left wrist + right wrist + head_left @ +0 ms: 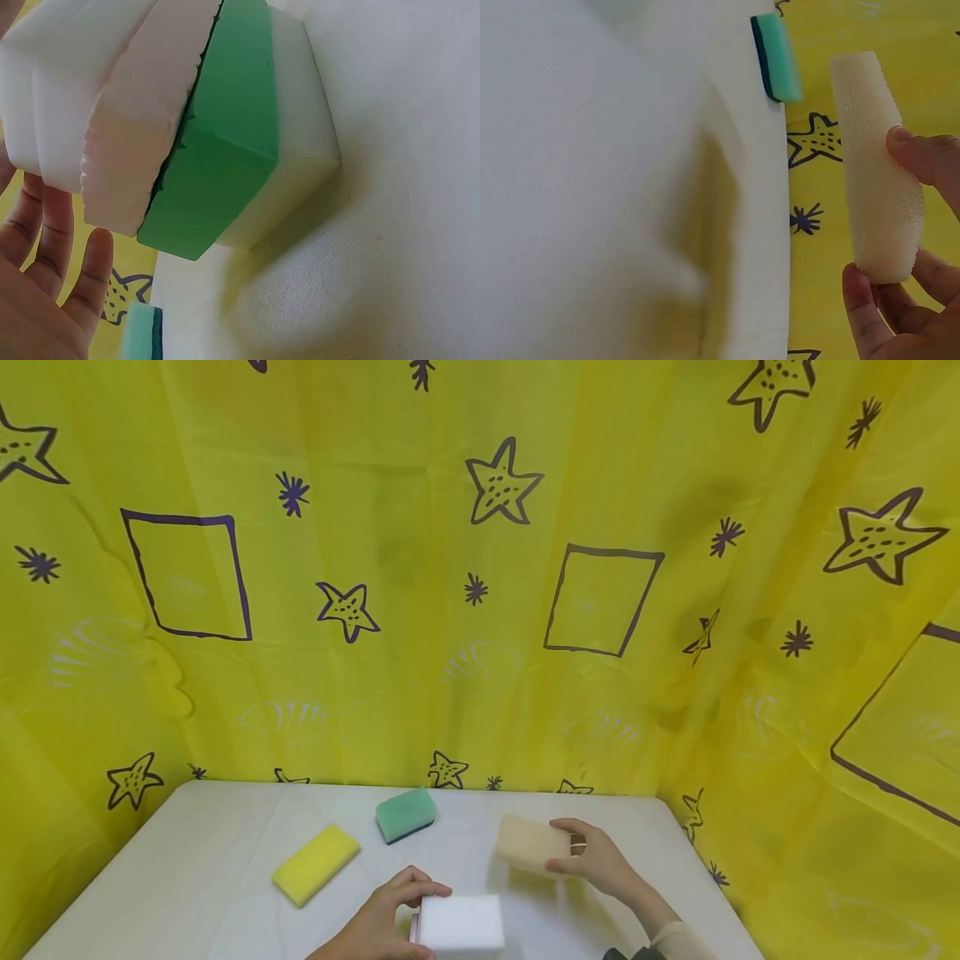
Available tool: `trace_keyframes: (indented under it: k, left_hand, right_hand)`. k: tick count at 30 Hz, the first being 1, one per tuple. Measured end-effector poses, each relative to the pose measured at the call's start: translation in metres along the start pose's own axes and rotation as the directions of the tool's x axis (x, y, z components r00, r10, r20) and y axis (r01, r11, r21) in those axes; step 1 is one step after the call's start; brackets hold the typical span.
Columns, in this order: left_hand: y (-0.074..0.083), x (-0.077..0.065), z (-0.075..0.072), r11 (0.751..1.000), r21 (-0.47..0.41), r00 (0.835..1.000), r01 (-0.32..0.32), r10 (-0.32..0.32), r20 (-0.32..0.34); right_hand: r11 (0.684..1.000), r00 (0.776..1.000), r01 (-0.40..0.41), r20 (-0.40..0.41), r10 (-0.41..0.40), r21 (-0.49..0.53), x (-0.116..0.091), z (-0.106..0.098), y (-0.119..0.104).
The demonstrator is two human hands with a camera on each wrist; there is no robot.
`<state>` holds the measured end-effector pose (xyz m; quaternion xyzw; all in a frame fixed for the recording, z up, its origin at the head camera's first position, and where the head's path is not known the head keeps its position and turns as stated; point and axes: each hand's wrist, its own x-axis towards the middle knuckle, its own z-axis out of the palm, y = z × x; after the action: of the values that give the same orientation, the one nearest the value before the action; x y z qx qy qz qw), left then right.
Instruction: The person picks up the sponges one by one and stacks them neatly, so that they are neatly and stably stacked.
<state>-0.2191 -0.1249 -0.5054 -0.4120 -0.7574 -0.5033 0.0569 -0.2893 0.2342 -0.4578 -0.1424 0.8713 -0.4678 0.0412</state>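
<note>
My left hand (pixel 382 920) grips the white sponge (pixel 461 922) at the top of a stack, fingers on its far side and thumb on the near side. In the left wrist view, a pink sponge (pixel 139 142), a green sponge (pixel 217 165) with a dark scouring layer, and a pale block (pixel 300 112) at the table lie beneath the white. Off to the right, my right hand (pixel 596 857) holds a beige, coarse-pored sponge (pixel 532 843) by its end between thumb and fingers, raised over the table.
A yellow sponge (pixel 316 865) lies on the white table (pixel 225 827) at the left. Behind the stack is a green sponge (pixel 406 816) with a dark underside. Yellow patterned curtain (pixel 405 693) hangs around the table's back and sides.
</note>
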Motion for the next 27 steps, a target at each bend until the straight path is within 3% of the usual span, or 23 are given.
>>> trace_keyframes:
  k: [3, 6, 12, 15, 23, 27]
  left_hand:
    - [-0.001, 0.0, 0.0, 0.999, 0.022, 1.0, -0.03, 0.03, -0.008]
    - [-0.001, -0.001, -0.001, 0.999, 0.034, 1.0, -0.018, 0.018, -0.004]
    - [0.004, -0.002, -0.002, 0.993, 0.0, 0.993, 0.117, -0.117, 0.015]
    - [0.005, -0.003, -0.001, 0.988, -0.019, 0.988, 0.152, -0.152, 0.011]
    - [0.007, -0.003, 0.0, 0.985, -0.028, 0.985, 0.171, -0.171, 0.004]
    - [0.006, -0.003, 0.001, 0.99, -0.024, 0.99, 0.14, -0.14, -0.01]
  right_hand:
    - [1.0, 1.0, 0.008, 0.01, -0.008, 0.02, -0.002, 0.0, -0.004]
    - [1.0, 1.0, 0.017, 0.016, -0.017, 0.025, -0.005, 0.0, -0.007]
    - [0.999, 0.999, 0.037, 0.023, -0.038, 0.038, -0.009, 0.003, -0.014]
    - [0.998, 0.999, 0.044, 0.025, -0.045, 0.054, -0.011, 0.004, -0.017]
    - [0.994, 0.995, 0.101, 0.021, -0.101, 0.036, -0.019, 0.006, -0.027]
    - [0.989, 0.989, 0.142, 0.025, -0.142, 0.037, -0.024, 0.007, -0.035]
